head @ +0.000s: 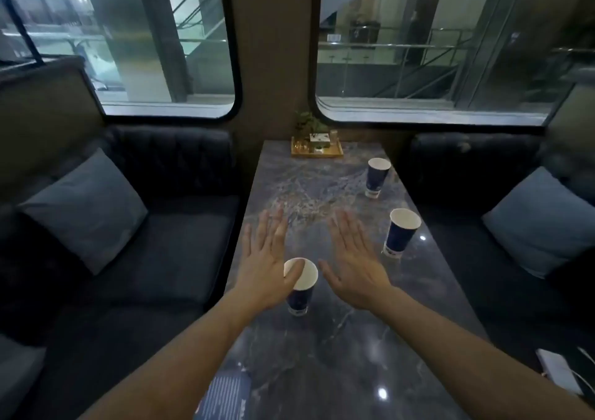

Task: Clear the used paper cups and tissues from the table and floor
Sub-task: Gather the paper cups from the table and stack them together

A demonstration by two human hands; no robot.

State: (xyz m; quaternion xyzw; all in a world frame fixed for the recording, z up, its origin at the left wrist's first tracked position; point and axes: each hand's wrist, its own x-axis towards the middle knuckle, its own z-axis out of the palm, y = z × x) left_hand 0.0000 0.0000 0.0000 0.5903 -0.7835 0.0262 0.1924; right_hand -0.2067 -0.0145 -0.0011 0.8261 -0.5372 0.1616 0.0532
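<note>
Three cups [300, 286] upright (mouths up) — untouched.

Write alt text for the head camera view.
Two open hands, left hand and right hand, hover above a dark marble table with three upright blue paper cups: near cup, middle cup, far cup.

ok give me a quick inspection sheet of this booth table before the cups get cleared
surface: dark marble table, glossy, light reflections
job's things: three blue paper cups upright; near cup partly behind the left thumb, middle cup and far cup along the right edge; no tissues seen
clutter: wooden tray with a small plant and small items at the far end
grippers: left hand and right hand open, flat, fingers spread, holding nothing
cables: nothing seen
surroundings: dark sofas with a blue cushion each side, windows behind
</note>
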